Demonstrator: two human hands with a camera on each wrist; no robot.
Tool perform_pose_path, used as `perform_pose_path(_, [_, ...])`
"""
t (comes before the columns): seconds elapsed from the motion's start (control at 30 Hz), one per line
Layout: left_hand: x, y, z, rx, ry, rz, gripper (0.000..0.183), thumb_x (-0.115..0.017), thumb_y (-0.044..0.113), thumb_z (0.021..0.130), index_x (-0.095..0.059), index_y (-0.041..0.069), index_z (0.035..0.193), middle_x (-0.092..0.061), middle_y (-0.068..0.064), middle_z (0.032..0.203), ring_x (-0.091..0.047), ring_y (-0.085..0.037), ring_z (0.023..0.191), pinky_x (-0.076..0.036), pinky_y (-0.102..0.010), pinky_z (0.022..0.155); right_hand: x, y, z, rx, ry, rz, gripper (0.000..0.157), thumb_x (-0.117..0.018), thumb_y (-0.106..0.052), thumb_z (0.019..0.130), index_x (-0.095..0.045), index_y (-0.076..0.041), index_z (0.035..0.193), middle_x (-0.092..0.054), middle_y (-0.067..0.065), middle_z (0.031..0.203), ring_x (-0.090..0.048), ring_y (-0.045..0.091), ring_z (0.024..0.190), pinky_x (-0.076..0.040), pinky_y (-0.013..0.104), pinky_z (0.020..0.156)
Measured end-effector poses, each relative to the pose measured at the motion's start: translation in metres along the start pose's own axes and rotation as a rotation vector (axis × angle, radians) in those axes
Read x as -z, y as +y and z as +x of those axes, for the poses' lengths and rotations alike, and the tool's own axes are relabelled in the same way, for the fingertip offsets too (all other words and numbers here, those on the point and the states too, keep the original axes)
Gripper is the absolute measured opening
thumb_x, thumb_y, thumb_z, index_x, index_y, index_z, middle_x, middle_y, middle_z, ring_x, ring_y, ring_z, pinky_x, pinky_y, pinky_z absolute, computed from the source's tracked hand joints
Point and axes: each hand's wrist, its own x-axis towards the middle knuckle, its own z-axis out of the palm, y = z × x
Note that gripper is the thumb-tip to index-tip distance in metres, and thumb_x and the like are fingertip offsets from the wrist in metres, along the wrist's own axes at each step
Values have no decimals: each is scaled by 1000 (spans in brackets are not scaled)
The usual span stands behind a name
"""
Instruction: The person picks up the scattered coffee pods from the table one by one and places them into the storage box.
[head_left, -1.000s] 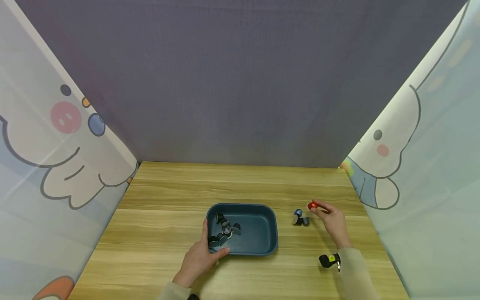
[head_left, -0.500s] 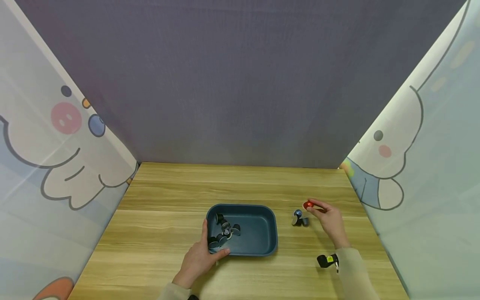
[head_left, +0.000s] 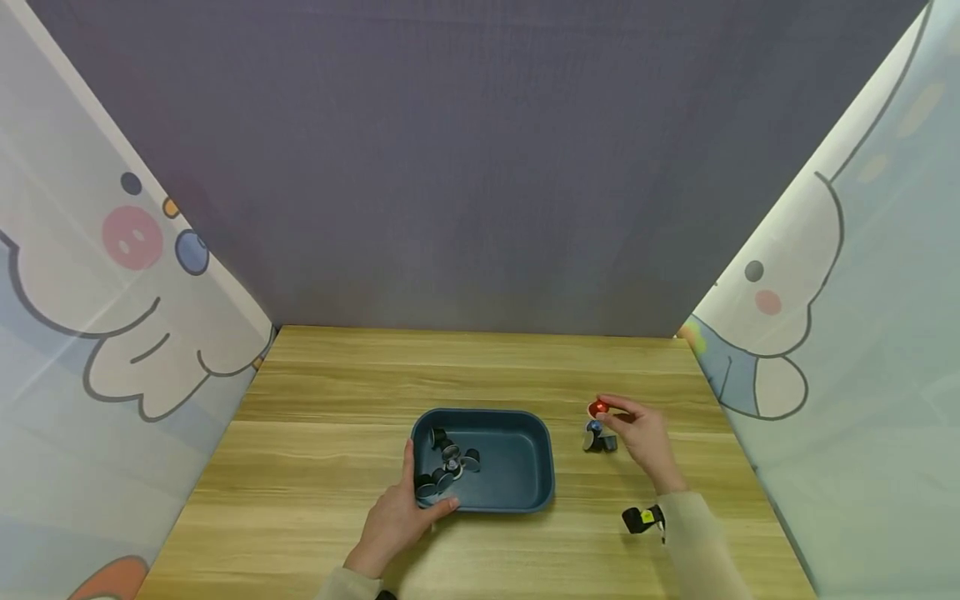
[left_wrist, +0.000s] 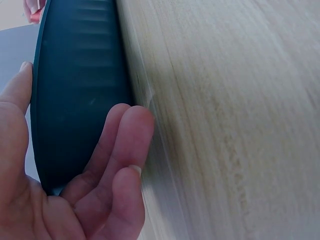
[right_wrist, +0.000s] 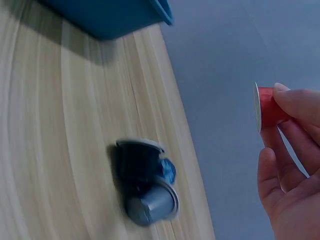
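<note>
In the right wrist view a red coffee capsule (right_wrist: pixel 270 107) with a pale rim is pinched between thumb and fingers of my right hand (head_left: pixel 637 432). It is held above the table, overlapping a blue coffee capsule (head_left: pixel 595 426) in the head view. Dark and grey capsules (right_wrist: pixel 152 202) lie against the blue one on the wood. My left hand (head_left: pixel 399 517) grips the near left corner of a dark blue tray (head_left: pixel 552 467), thumb along the front rim and index finger along the left side. Several dark capsules (head_left: pixel 442 477) lie in the tray's left half.
The wooden table (head_left: pixel 322 392) ends at a grey backdrop (head_left: pixel 480 208), with cartoon-printed curtains (head_left: pixel 855 400) at both sides. A black wrist device (head_left: pixel 641 519) hangs by the right sleeve (head_left: pixel 693 533).
My right hand has moved left with the red capsule, from right of the small group of capsules to just above it. The left hand and tray have stayed in place.
</note>
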Motion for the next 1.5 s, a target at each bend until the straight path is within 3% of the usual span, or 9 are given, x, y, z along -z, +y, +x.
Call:
perform_pose_path(0.13, [0,0,0,6,-4,-7,129,-76,68,74,0,10,161,-60,-10,71,-56,-19,59,-40,-39,50,-14,-4,2,18,-40,-6,37,-78,-18,88,-72,-3,121,-67,19,121,-69,14,84,-56,32,69])
perform_pose_path(0.4, [0,0,0,-9,5,-8,129,-76,67,74,0,10,161,-62,-12,74,-57,-21,61,-41,-40,51,-43,-17,6,112,-112,-43,36,-80,-17,86,-73,-1,118,-69,16,118,-68,27,89,-54,27,68])
perform_pose_path(0.57, [1,1,-1,-16,13,-11,128,-77,66,74,-1,9,161,-64,-15,79,-59,-22,64,-42,-40,52,-60,-27,8,155,-161,-43,35,-80,-18,86,-74,-3,117,-70,12,117,-67,28,96,-53,29,77])
perform_pose_path(0.83, [1,3,-2,0,-2,-9,128,-76,67,74,-2,10,161,-65,-16,81,-59,-21,65,-42,-39,53,-84,-42,12,140,-223,-48,35,-80,-23,86,-75,-11,119,-70,5,118,-66,26,101,-54,32,75])
perform_pose_path(1.2, [2,4,-2,9,-7,-8,127,-76,67,74,-2,10,161,-67,-22,90,-63,-26,71,-46,-42,57,-117,-62,29,158,-240,-25,34,-79,-26,86,-76,-15,118,-72,1,115,-66,26,99,-55,35,75])
perform_pose_path(1.5, [2,2,-2,5,2,7,128,-76,67,74,-2,9,161,-67,-22,89,-65,-29,72,-47,-44,59,-145,-61,44,297,-234,-12,33,-80,-22,86,-76,-8,116,-72,4,113,-67,27,100,-54,41,81])
